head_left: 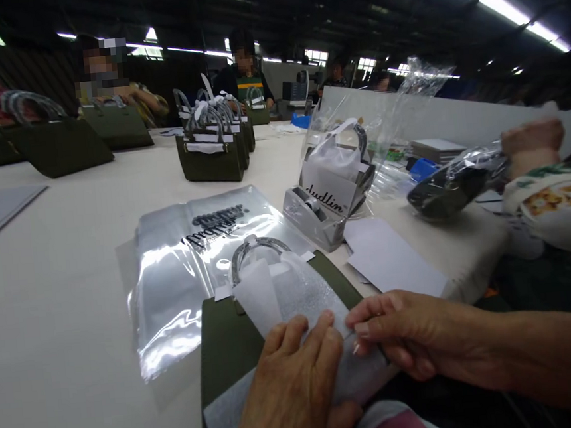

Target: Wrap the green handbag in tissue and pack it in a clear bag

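Note:
A dark green handbag [227, 342] lies at the table's near edge, its handles wrapped in clear film. White tissue paper [302, 289] covers much of its front. My left hand [297, 379] rests on the tissue with its fingers spread. At the tissue's right edge is my right hand [400, 330], thumb and forefinger pinched together; what lies between them is too small to name. Beyond the bag is a stack of clear printed plastic bags [170, 270]. A tape dispenser [316, 218] stands behind the bag.
White paper sheets [394, 254] lie to the right. Several green handbags [210, 157] stand farther back, others [67, 146] at the left. A wrapped bag [336, 169] stands behind the dispenser. At the right, another person's hand [533, 139] holds a plastic-wrapped dark bag [443, 190].

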### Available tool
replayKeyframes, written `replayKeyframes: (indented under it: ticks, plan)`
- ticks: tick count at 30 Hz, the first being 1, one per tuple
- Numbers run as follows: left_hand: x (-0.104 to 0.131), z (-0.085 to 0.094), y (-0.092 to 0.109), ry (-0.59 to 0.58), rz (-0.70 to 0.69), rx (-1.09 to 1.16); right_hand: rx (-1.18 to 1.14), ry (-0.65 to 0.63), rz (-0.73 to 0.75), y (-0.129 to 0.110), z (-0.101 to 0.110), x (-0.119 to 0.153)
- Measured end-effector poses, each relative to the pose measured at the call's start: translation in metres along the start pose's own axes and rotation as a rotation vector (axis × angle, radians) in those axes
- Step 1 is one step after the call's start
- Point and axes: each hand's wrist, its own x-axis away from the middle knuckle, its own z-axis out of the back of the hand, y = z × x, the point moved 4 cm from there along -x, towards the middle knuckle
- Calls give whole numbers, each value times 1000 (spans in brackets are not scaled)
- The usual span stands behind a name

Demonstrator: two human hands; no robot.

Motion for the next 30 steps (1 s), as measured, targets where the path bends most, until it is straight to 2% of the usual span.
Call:
replayKeyframes:
  ticks: [4, 10, 12, 15, 17, 20, 23, 26, 28, 30]
  plan:
    - [1, 0, 0, 2, 26, 34, -72, 55, 18, 8, 2, -2]
    - [1, -3, 1, -80, 16, -57, -196, 33, 21, 18, 0, -2]
    - [0, -3, 2, -99, 11, -84, -263, 59, -7, 25, 5, 4]
    - [-1, -1, 4, -103, -26, -125, -333, 164, -51, 37, 23, 14]
    - [-2, 1, 5, -110, -57, -141, -282, 160, 9, 37, 33, 19]
    - [-1, 2, 6, -143, -95, -160, -154, 55, 231, 21, 34, 17]
    - [3, 1, 8, -169, -117, -173, -37, -46, 533, -13, 14, 5]
    - [4, -2, 12, -134, -116, -178, 153, -91, 787, -46, -23, -15]
    - [3, -5, 16, -91, -117, -170, 348, -106, 838, -57, -49, -30]
    - [3, -5, 17, -45, -98, -157, 546, -94, 824, -58, -68, -43]
